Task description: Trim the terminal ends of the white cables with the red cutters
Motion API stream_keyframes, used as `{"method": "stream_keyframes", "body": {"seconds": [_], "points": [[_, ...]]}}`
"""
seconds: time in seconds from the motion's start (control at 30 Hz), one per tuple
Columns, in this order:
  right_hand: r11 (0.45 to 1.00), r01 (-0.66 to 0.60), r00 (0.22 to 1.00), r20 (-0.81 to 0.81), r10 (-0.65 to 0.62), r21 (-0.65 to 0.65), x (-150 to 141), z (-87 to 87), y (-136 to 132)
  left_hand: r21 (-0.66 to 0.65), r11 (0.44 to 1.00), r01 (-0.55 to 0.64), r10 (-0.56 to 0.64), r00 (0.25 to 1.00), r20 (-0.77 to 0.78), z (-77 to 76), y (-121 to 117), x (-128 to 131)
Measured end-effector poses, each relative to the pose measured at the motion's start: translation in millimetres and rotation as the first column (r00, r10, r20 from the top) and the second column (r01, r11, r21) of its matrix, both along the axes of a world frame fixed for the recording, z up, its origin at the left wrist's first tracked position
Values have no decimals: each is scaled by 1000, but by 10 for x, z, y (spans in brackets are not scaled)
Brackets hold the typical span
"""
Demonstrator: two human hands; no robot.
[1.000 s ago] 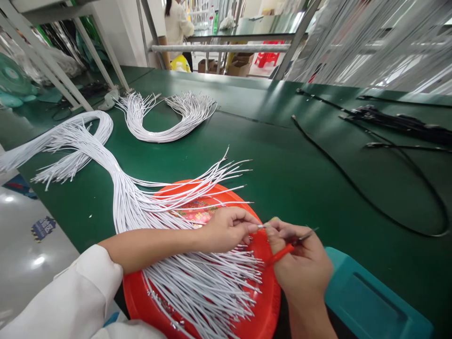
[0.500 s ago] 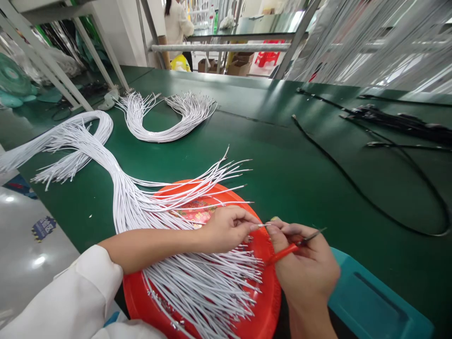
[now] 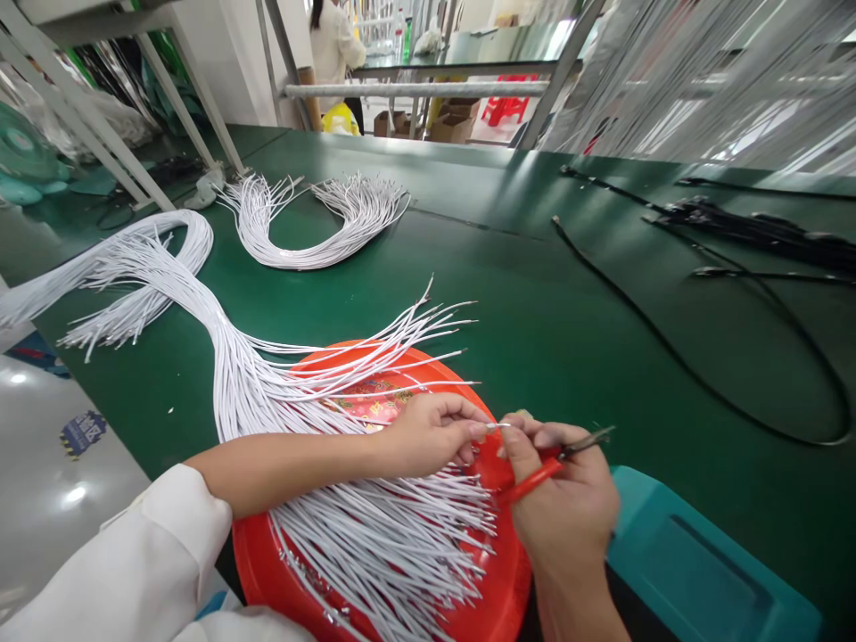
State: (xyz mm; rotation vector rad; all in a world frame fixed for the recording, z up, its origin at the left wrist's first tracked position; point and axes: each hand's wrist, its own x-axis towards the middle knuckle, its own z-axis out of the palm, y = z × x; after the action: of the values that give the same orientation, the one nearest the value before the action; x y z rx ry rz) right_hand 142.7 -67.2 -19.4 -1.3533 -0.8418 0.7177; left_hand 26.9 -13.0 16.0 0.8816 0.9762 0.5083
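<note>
Pinched in the fingers of my left hand (image 3: 432, 432) is the end of a white wire (image 3: 495, 426). The thumb and fingers of my right hand (image 3: 562, 481) close on the tip of the same wire. Across my right palm lies a pair of red-handled scissors (image 3: 531, 481), the metal blades pointing right, away from the wire. Below my left forearm, a thick bundle of white wires (image 3: 388, 535) fans out over a red basin (image 3: 512, 571). Several loose wire ends stretch over the basin's far rim, above my left hand.
A curved bundle of white wires (image 3: 300, 254) and a looped bundle (image 3: 191, 234) lie on the green table (image 3: 508, 303). Black cables (image 3: 755, 227) lie at the right. A teal bin (image 3: 709, 553) stands beside my right wrist. Behind the metal frame (image 3: 415, 90) is another person (image 3: 331, 45).
My right hand has shifted slightly left toward my left hand, and the scissors have turned a little with it. My left hand stays almost in place, with the wire still between both hands.
</note>
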Motion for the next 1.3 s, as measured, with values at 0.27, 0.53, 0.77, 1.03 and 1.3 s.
{"method": "stream_keyframes", "body": {"seconds": [0.27,0.53,0.77,1.03,1.3], "points": [[997,19,668,741,-66,72,123,-56,-63,117,993,-13,16,999,-28,-61,-3,-3],[999,32,999,-20,-33,-34,9,66,-3,180,983,21,-19,1000,-14,-107,4,-9],[994,63,992,-106,-72,-89,-7,112,3,214,976,45,-43,999,-15,-158,6,-9],[984,126,970,226,-95,-123,45,21,-47,393,919,47,5,991,-132,-155,-13,-31],[923,-233,854,391,344,-306,122,63,-28,172,983,-61,54,997,48,-26,26,-31]]}}
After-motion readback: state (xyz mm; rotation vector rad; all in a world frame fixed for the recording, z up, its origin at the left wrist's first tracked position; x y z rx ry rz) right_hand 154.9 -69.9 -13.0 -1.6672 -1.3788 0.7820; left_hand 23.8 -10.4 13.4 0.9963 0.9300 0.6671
